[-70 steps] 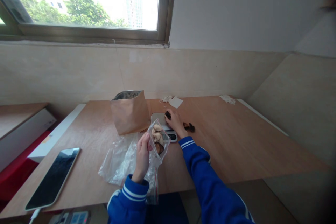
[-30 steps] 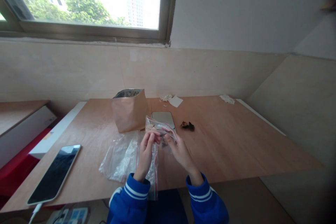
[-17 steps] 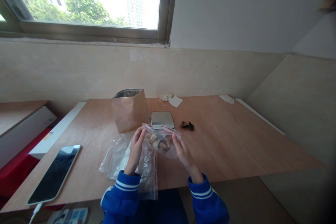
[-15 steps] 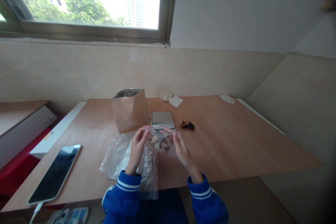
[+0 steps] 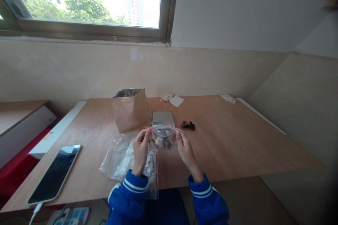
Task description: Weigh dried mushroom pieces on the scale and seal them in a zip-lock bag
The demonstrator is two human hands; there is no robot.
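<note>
Left hand (image 5: pixel 141 147): your grip is clamped, thumb and fingers together, on the left end of the mouth of a small zip bag (image 5: pixel 161 141).
Right hand (image 5: pixel 187 153): your grip is pinched on the right end of the same mouth, so the bag hangs between both hands.
Small zip bag position: in front of you, at the near side of the scale (image 5: pixel 163 116), hiding its near edge; whether they touch, you cannot tell from here.
Bag mouth: its red-lined edges look bowed apart in the middle; too small to tell whether the zip tracks meet anywhere.
Pieces inside: pale and dark bits lie low in the bag; best leave them there, clear of the zip.
Tension: pull the ends evenly outward, lightly, since thin film likely creases or slips if one side leads.
Fingertips: pinch on the zip line itself rather than the loose film below, for better control of both edges.
Height: hold both ends level, so nothing slides into one corner.
Dark pieces (image 5: pixel 188 125): they lie right of the scale on the surface (image 5: pixel 237 147); mind your right wrist.
Large clear bag (image 5: pixel 118 158): it lies flat beneath your left forearm; lift clear to avoid dragging it.
Brown pouch (image 5: pixel 131 112): it stands upright, left of the scale, mouth gaping; give it elbow room.
</note>
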